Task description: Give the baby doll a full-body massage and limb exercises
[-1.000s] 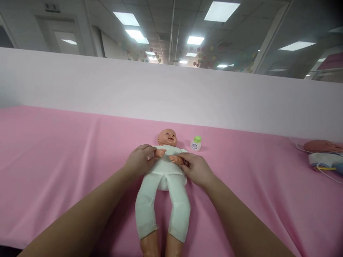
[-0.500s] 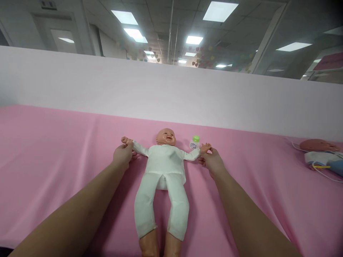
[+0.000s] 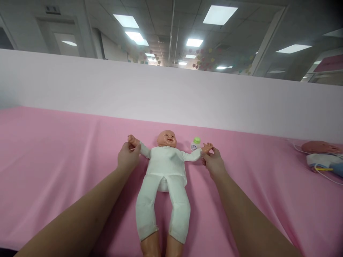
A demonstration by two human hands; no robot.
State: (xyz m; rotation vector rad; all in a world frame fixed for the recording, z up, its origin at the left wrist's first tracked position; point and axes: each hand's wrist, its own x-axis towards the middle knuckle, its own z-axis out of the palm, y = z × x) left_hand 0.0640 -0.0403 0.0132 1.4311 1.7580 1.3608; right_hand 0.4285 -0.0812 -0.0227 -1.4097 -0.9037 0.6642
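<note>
A baby doll (image 3: 167, 160) with a white cloth body lies on its back, head away from me and feet toward me. My left hand (image 3: 128, 157) is closed around the doll's forearm on the left, just below its small fist, and that arm is bent slightly upward. On the right, my right hand (image 3: 213, 161) pinches the doll's other arm at the wrist, with the doll's spread fingers showing past mine. Just behind that wrist stands a small clear bottle (image 3: 195, 144) with a green cap.
Pink cloth (image 3: 66, 150) covers the surface. A white wall panel (image 3: 134, 89) rises along its back, with glass above. At the far right lies another doll (image 3: 318, 146) beside white and blue cloth, a yellow strip and a thin white tube.
My left hand has moved a little inward and up with the doll's arm, which now bends more. My right hand keeps its hold with barely any shift. The camera view has tilted slightly.
</note>
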